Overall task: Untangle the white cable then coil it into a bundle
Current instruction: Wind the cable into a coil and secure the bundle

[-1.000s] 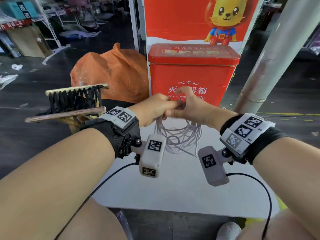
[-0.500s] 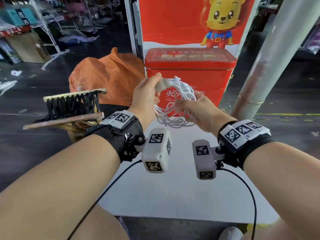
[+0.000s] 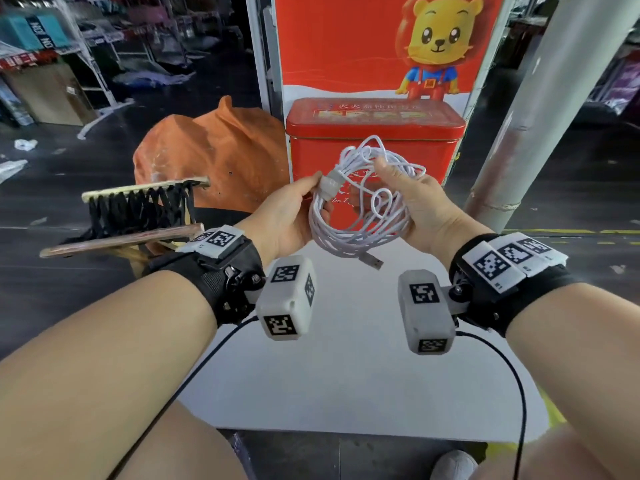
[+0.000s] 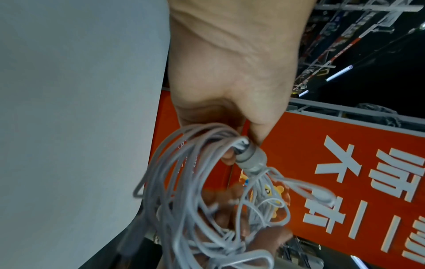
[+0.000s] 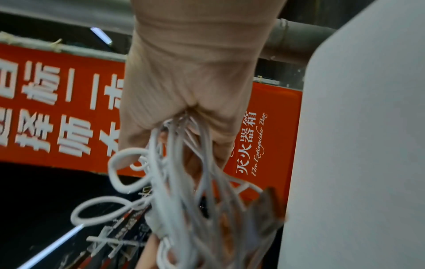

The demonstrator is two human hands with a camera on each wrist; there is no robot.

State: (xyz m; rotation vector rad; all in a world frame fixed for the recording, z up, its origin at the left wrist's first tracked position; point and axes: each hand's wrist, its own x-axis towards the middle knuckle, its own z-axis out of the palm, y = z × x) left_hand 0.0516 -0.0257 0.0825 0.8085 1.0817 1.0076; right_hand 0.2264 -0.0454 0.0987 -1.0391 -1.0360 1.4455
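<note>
White table [image 3: 346, 375], dark cluttered warehouse floor [image 3: 69, 289]

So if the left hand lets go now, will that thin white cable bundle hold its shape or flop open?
Probably flop open: the thin white cable bundle shows uneven loops, some springing loose near the top. It looks limp and light, sagging between the left hand and right hand. The metal USB plug already dangles free below, so that end would likely slide out first.

The white cable [image 3: 363, 206] sits at the centre of my head view as a loose, messy coil of many loops, held up in the air. Its grey plug [image 3: 330, 183] lies at the coil's upper left, and a metal USB end [image 3: 372, 261] dangles below.
</note>
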